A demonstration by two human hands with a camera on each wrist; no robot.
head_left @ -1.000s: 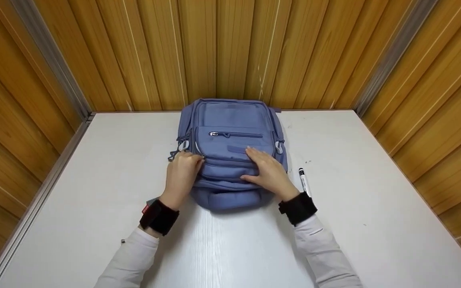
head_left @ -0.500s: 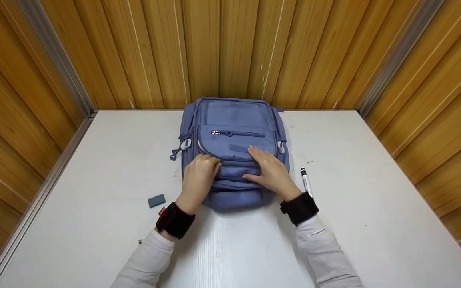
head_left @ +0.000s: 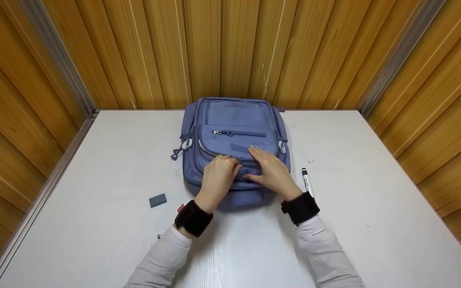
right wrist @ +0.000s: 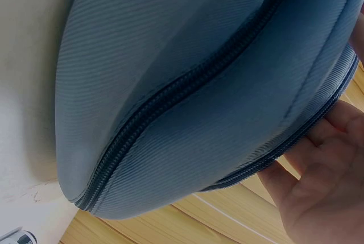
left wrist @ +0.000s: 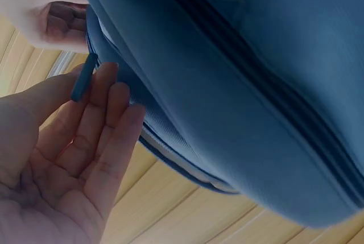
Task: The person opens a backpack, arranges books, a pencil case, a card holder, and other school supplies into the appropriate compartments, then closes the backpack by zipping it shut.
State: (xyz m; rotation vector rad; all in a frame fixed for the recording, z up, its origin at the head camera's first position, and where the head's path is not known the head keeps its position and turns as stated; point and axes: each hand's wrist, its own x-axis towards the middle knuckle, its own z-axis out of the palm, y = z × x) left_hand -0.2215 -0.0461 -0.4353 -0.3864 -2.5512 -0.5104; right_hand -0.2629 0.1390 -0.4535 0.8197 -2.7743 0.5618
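A blue backpack (head_left: 236, 116) lies on the white table with its front pocket's curved zipper (head_left: 210, 152) partly parted on the left side. My left hand (head_left: 219, 176) pinches the dark blue zipper pull (left wrist: 84, 78) between thumb and fingers at the pocket's edge. To its right, my right hand (head_left: 272, 172) rests on the bag's front, fingers extended and thumb spread apart. The right wrist view shows the right-hand fingers (right wrist: 327, 141) against the dark zipper edge (right wrist: 256, 167). The inside of the pocket is hidden.
A small blue-grey block (head_left: 158, 200) lies on the table (head_left: 106, 160) to the left. A capped black-and-white marker (head_left: 307, 182) lies right of the bag. Near the left sleeve is a tiny dark object (head_left: 159, 237). Wood-patterned walls (head_left: 230, 48) enclose the table.
My left hand has slid right along the pocket's edge with the zipper pull, toward the right hand. More of the parted zipper and the blue-grey block now show. The right hand has stayed put.
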